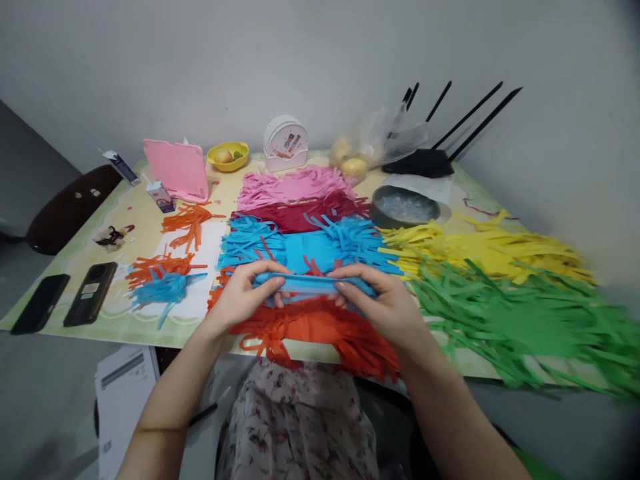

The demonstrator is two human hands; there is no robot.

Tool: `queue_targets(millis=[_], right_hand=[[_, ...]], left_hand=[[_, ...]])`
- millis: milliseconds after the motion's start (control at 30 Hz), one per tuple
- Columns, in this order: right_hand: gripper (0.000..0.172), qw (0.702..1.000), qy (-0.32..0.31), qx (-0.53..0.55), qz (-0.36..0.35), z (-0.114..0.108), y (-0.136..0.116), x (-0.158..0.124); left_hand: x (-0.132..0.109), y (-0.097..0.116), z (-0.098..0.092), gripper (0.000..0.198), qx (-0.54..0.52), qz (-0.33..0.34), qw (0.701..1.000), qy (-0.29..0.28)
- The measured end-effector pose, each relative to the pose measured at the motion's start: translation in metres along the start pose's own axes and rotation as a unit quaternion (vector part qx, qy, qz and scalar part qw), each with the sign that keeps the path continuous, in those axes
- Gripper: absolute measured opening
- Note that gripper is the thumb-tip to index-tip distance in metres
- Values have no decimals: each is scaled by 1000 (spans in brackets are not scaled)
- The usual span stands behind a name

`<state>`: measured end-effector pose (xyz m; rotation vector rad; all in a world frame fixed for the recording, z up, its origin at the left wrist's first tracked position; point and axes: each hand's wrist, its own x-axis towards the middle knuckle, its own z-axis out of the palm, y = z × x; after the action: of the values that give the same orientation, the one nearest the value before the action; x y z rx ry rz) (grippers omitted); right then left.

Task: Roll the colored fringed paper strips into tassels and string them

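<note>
Between my two hands a folded strip of blue tissue paper (310, 283) is stretched level above the table's front part. My left hand (253, 293) pinches its left end between thumb and fingers. The right end is gripped the same way by my right hand (373, 297). Under and behind it lies a fringed blue paper stack (305, 248). A fringed orange paper stack (300, 327) is below my hands at the table edge. Farther back lie dark red fringed paper (300, 213) and pink fringed paper (295, 185).
Yellow fringed paper (500, 252) and green fringed paper (530, 320) cover the right side. A dark bowl (405, 205), a black router (420, 162) and bagged fruit (353, 160) stand behind. On the left are two phones (40, 303), a pink tablet case (177, 170) and blue tassels (163, 288).
</note>
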<state>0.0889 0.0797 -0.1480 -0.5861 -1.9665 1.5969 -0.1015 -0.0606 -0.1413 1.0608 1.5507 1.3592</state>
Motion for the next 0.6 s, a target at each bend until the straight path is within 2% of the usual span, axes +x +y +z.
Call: queue_targets(millis=[167,300,367,433,500,533,600], right_hand=[[10,998,19,58,-11,3,12,-3],[14,998,10,47,-29,4,10,-5],[15,999,17,3,-35,5,7,-6],[11,997,37,-59,-34,7,3,-7],[14,990,47,-126,-36,8,1,-7],[19,986,45,-155,-42,8,0,-6],[19,978,40,-199,-52,8,0,-5]], left_hand=[[-4,-13,-3,17,-35,43,998,-7],[-7,-10,-3,16,-21,83,996,-11],[-8,-6,-1,20,13,82,997,3],[-9,-3,2,24,76,85,993,41],[-10,-1,6,19,147,105,981,76],[-11,-1,7,14,180,121,973,80],[-11,-2,8,11,232,152,958,69]])
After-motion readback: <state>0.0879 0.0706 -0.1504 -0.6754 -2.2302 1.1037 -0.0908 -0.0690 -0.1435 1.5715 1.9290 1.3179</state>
